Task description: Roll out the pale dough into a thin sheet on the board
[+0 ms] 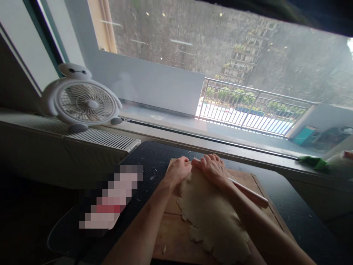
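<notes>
Ragged pale flat dough sheet (212,217) on brown wooden board (173,235) lies just nearward of left grip (179,170) and right grip (213,169), both curled palm-down over slim pale wooden rolling pin (247,192).

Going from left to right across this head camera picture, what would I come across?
White fan on the sill → left hand → right hand → free end of the rolling pin → green cloth.

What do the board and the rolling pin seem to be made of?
Board: probably wood, matte brown, with faint grain lines. Rolling pin: likely smooth wood with a slight sheen; a bright streak runs along it, so plastic remains possible.
</notes>
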Demonstrator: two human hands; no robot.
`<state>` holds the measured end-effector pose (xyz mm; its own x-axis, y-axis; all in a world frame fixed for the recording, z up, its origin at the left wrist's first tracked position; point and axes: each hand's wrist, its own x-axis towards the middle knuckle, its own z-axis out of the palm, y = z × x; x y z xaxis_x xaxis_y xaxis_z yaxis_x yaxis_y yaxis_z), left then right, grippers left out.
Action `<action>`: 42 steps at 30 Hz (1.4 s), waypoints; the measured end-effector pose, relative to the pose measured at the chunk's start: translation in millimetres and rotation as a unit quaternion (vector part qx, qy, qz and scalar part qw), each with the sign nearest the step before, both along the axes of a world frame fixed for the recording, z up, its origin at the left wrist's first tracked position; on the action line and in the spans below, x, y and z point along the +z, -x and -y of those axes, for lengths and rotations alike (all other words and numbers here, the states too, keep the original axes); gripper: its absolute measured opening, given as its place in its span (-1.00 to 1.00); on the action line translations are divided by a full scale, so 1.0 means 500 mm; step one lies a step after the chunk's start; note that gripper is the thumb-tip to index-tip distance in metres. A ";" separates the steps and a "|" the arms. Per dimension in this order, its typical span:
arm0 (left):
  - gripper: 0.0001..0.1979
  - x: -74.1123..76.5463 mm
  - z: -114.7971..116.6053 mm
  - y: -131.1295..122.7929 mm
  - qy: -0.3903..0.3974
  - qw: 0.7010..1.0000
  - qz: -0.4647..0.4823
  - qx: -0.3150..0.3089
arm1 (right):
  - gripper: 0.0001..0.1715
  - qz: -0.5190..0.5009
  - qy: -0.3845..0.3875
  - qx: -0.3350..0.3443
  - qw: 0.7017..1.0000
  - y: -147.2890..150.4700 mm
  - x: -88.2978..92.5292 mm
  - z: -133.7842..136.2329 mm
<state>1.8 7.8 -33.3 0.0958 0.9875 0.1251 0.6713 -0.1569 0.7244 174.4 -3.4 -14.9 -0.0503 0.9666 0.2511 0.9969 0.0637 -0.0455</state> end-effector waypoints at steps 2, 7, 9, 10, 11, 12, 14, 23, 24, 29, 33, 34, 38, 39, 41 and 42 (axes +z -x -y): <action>-0.66 0.002 0.007 -0.005 -0.009 1.000 -0.011 -0.011 | -0.47 0.005 -0.070 0.012 0.997 0.012 -0.013 0.018; -0.52 0.028 0.044 -0.011 -0.014 0.998 -0.034 -0.051 | -0.48 0.028 -0.063 -0.022 0.997 -0.009 0.001 -0.017; -0.49 0.046 0.059 -0.002 0.039 0.994 -0.011 -0.101 | -0.49 0.027 -0.045 -0.015 0.999 -0.033 0.015 -0.022; -0.48 0.054 0.064 0.004 0.086 0.986 0.006 -0.142 | -0.50 0.026 -0.040 -0.011 0.999 -0.047 0.022 -0.015; -0.44 0.061 0.068 0.011 0.137 0.974 0.022 -0.180 | -0.50 0.025 -0.034 -0.005 0.999 -0.062 0.027 -0.001; -0.41 0.066 0.071 0.017 0.183 0.961 0.033 -0.205 | -0.51 0.024 -0.031 0.007 0.999 -0.076 0.031 0.021; -0.35 0.069 0.072 0.021 0.215 0.955 0.048 -0.197 | -0.51 0.019 -0.029 0.045 0.998 -0.101 0.031 0.082; -0.37 0.024 0.060 -0.041 0.016 0.983 0.097 -0.156 | -0.69 -0.046 -0.034 0.013 0.998 -0.108 -0.004 0.159; -0.37 0.022 0.057 -0.040 0.033 0.981 0.102 -0.160 | -0.69 -0.051 -0.029 -0.014 0.998 -0.108 0.003 0.125; -0.38 0.024 0.044 -0.025 0.113 0.972 0.108 -0.175 | -0.62 -0.067 0.004 -0.056 0.996 -0.114 0.031 0.038; -0.40 0.017 0.044 -0.026 0.085 0.975 0.112 -0.175 | -0.61 -0.051 0.013 0.022 0.998 -0.090 0.005 0.128; -0.41 0.014 0.044 -0.027 0.074 0.975 0.112 -0.176 | -0.60 -0.044 -0.010 0.034 0.998 -0.085 -0.002 0.147; -0.43 0.006 0.043 -0.029 0.063 0.976 0.115 -0.171 | -0.58 -0.041 -0.012 0.004 0.999 -0.097 0.002 0.114; -0.42 0.007 0.043 -0.030 0.068 0.977 0.114 -0.167 | -0.57 -0.047 0.013 -0.015 0.999 -0.106 0.010 0.086; -0.41 0.014 0.047 -0.033 0.079 0.978 0.113 -0.156 | -0.55 -0.056 0.043 -0.063 0.996 -0.120 0.026 0.036; -0.41 0.018 0.049 -0.034 0.085 0.980 0.107 -0.145 | -0.54 -0.058 0.052 -0.077 0.994 -0.123 0.032 0.023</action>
<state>19.0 -16.8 -24.1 0.3641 0.9313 0.0092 0.4461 -0.1831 0.8760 235.9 -15.1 1.1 0.1244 0.9815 0.1457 0.9821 -0.1008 -0.1592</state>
